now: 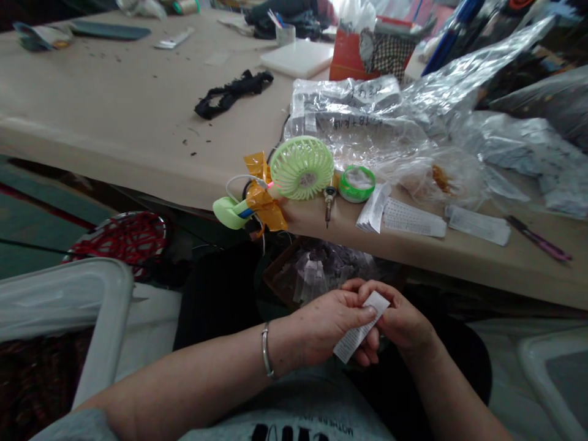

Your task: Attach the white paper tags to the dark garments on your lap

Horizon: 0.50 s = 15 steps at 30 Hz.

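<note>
A narrow white label strip (349, 344) with printed lines is held above my lap. My left hand (337, 321) grips it, the thumb pressed flat on its face. Beside it, my right hand (404, 318) pinches the upper end of the same strip, with the fingers of both hands close together. Some fingertips are hidden behind the strip. On the table edge above my hands lie a fanned stack of printed labels (413, 218), a folded bunch of labels (373, 209) and another small label stack (478, 225).
A green clip fan (302, 168) is taped at the table edge. Near it are a soldering iron tip (327, 205) and a green-rimmed tub (356, 184). Purple-handled scissors (544, 244) lie right. Plastic bags (367, 122) cover the back; a white bin (124, 294) stands left.
</note>
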{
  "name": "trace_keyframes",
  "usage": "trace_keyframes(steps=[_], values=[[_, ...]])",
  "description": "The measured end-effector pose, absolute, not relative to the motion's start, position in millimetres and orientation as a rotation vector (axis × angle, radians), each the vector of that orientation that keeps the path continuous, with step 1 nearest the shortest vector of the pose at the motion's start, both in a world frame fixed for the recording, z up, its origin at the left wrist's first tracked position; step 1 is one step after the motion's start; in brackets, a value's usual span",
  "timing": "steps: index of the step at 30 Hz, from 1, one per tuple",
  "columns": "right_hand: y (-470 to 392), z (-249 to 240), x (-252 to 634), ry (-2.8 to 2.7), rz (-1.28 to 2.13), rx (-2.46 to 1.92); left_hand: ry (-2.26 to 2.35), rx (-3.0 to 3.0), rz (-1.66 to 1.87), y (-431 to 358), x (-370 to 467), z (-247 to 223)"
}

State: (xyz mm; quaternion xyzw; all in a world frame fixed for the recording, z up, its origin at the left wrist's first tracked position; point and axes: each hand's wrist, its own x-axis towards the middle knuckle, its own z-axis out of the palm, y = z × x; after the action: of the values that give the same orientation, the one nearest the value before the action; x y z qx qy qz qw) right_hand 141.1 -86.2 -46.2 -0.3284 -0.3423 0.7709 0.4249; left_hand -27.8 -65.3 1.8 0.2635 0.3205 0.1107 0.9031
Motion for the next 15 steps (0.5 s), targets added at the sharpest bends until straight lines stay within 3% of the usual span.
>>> trace_keyframes(steps=[9,15], values=[[-89,-43,143,-1.1,1.737,-1.013,0.672,0.566,0.245,-64,-27,1],[-97,-29,143,-1.535,0.91,-1.39,0.678,0.561,0.337,-58,-31,-2]])
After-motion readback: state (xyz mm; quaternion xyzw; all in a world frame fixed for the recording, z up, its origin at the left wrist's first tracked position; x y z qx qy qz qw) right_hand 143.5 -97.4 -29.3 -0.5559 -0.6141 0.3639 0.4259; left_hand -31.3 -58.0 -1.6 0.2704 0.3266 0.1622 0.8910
